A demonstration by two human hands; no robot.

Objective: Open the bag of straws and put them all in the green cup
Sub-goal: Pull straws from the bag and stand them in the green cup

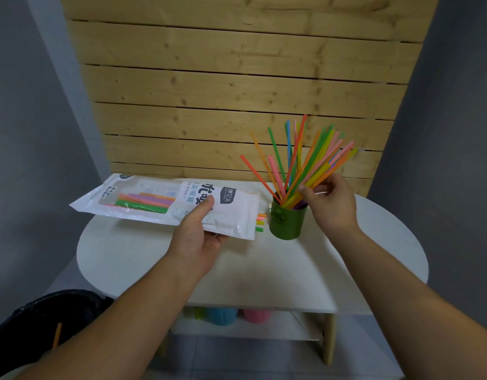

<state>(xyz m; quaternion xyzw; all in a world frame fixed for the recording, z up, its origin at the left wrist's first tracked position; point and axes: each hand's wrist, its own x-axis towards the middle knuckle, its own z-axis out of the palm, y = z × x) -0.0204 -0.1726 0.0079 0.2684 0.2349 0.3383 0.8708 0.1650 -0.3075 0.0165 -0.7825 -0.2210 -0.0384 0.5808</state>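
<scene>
My left hand (198, 231) grips the white straw bag (143, 200) near its open right end and holds it level above the table. Several coloured straws lie inside the bag, and a few straw tips (261, 222) stick out of the opening beside the green cup (287, 222). The cup stands upright on the table at centre right. A fan of coloured straws (300, 160) leans out of it. My right hand (331, 201) pinches a bunch of those straws just above the cup's rim.
The round white table (264, 270) has a lower shelf holding blue (221, 316) and pink (256, 315) cups. A wooden slat wall (237, 78) stands close behind. A dark bin (45, 319) with an orange straw in it sits on the floor at lower left.
</scene>
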